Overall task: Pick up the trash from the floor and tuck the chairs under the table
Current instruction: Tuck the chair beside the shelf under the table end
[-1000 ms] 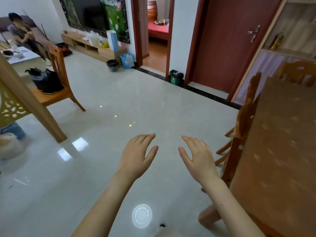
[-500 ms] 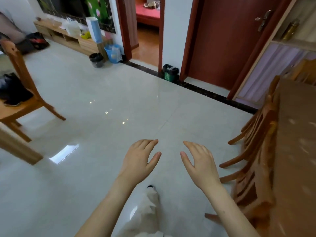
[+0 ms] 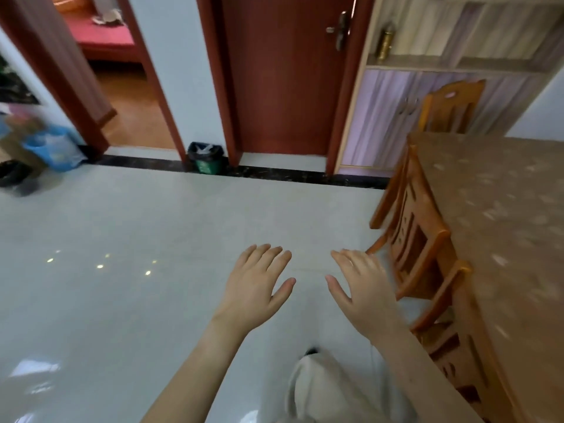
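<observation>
Left hand hovers palm down over the floor, fingers spread, holding nothing. The right hand does likewise. Just beside it, chairs stand against the table — backs lined along its long edge.

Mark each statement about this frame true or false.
1. The left hand and the right hand hold nothing. True.
2. The green bin stands on the table. False: it stands on the floor by the wall.
3. The red door is shut. True.
4. The right hand grips a chair. False: its fingers are straight and grip nothing.
</observation>
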The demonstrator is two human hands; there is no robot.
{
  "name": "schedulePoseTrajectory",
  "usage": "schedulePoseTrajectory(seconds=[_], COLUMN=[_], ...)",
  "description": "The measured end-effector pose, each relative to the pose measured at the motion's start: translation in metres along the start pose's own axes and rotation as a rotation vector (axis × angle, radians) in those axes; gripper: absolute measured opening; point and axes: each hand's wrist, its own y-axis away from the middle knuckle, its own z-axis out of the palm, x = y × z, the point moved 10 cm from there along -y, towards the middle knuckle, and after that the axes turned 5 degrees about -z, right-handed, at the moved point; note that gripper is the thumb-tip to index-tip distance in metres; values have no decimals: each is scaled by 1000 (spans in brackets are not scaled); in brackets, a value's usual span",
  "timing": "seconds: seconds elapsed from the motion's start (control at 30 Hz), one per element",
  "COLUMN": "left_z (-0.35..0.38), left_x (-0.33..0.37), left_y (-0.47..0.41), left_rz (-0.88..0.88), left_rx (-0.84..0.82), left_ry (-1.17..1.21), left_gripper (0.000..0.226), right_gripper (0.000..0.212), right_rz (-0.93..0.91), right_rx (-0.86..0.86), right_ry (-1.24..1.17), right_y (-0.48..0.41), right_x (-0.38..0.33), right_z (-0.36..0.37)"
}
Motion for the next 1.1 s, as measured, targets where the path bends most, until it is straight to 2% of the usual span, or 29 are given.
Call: schedulePoseTrajectory(seconds=[0.17, 0.47, 0.7, 0.9, 1.1], left_z=[52, 33, 86, 137, 144], left_x=[-35, -92, -134, -161, -142], left_y=[-116, -351, -490, -644, -805], left_rz=[-14, -52, -27, 103, 332], left_rx=[-59, 25, -21, -117, -125], left_ry=[54, 96, 170, 191, 255], left_gripper=[48, 51, 49, 52, 50], right_gripper=[48, 49, 46, 49, 48], right_rz=[101, 158, 248, 375, 534], right_rx=[-30, 18, 25, 69, 237], right_ry=[-2, -54, -27, 44, 89], right_y=[-98, -304, -410, -513, -598], right_x=[76, 196, 275, 349, 421], right_z=[42, 50, 94, 121, 95])
